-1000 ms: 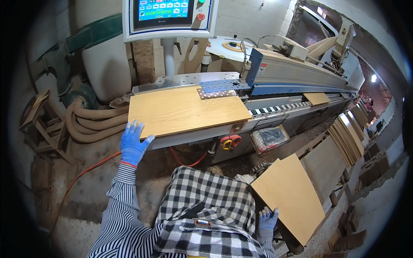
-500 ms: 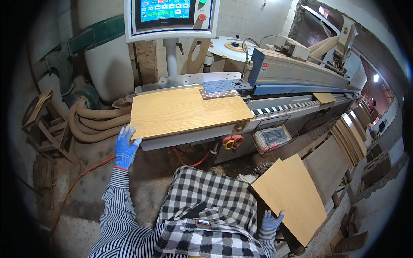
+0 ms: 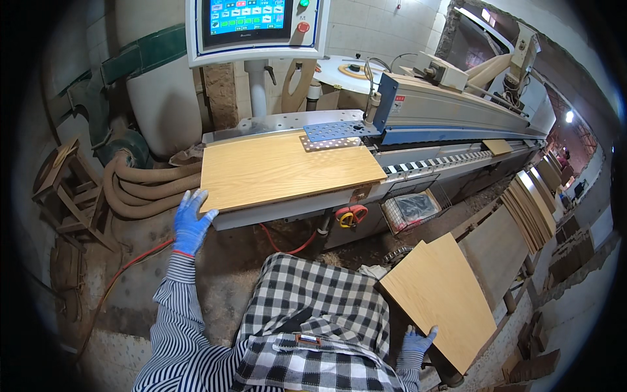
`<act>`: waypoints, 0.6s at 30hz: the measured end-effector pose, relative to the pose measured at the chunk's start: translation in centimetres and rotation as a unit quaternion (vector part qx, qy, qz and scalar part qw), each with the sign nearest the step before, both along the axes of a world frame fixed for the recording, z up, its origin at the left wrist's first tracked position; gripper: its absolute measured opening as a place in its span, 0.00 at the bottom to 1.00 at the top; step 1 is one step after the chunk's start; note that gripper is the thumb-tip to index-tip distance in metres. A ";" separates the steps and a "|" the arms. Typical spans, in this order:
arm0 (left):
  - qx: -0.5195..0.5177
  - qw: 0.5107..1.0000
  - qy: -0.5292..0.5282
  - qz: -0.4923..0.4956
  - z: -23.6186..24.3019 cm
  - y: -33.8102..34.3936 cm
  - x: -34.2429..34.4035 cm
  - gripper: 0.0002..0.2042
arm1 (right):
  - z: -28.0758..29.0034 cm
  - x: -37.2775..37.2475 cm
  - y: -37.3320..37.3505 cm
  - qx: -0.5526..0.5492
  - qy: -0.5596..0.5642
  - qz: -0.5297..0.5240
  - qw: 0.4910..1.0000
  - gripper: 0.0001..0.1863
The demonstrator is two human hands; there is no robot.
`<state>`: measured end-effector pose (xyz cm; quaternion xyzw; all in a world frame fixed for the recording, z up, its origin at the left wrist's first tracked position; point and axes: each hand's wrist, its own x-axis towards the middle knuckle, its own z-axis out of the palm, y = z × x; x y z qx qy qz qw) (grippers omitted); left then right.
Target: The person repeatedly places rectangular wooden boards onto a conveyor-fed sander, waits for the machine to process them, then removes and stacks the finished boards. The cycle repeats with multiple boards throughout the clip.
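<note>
A light wood-grain panel (image 3: 274, 170) lies flat on the bed of a long edge-banding machine (image 3: 450, 117), its far right part beside a perforated blue plate (image 3: 334, 130). My left hand (image 3: 192, 225), in a blue and white glove, touches the panel's near left corner with fingers spread. To my right, more wood-grain panels (image 3: 444, 300) lie stacked at an angle. My right hand (image 3: 416, 343), gloved alike, is at the near left edge of that stack, thumb and fingers apart. Its fingers are partly in shadow.
A control screen (image 3: 247, 18) with a red button (image 3: 303, 27) stands beyond the bed. Ribbed hoses (image 3: 134, 191) and a wooden stool (image 3: 72, 196) are on the left. A wire basket (image 3: 415, 208) hangs below the machine. Upright panels (image 3: 530, 212) stand far right; a red hose (image 3: 140, 263) crosses the floor.
The panel on the machine has slid slightly right along the bed, with my left hand following at its corner. My right hand has shifted slightly toward the right along the stack's edge.
</note>
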<state>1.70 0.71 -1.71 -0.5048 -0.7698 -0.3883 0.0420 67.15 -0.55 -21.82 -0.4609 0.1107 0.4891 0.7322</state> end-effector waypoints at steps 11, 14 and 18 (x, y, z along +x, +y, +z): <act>-0.004 0.997 0.073 -0.015 0.0 5.7 5.1 0.27 | 0.8 3.8 -2.4 0.118 -0.005 -0.130 0.984 0.32; -0.004 0.994 0.094 -0.046 0.0 7.2 7.0 0.26 | 0.3 5.5 -2.9 0.127 0.014 -0.135 0.983 0.31; 0.004 0.988 0.076 -0.131 -0.1 8.6 7.6 0.24 | 0.1 7.1 -3.5 0.104 0.038 -0.125 0.986 0.29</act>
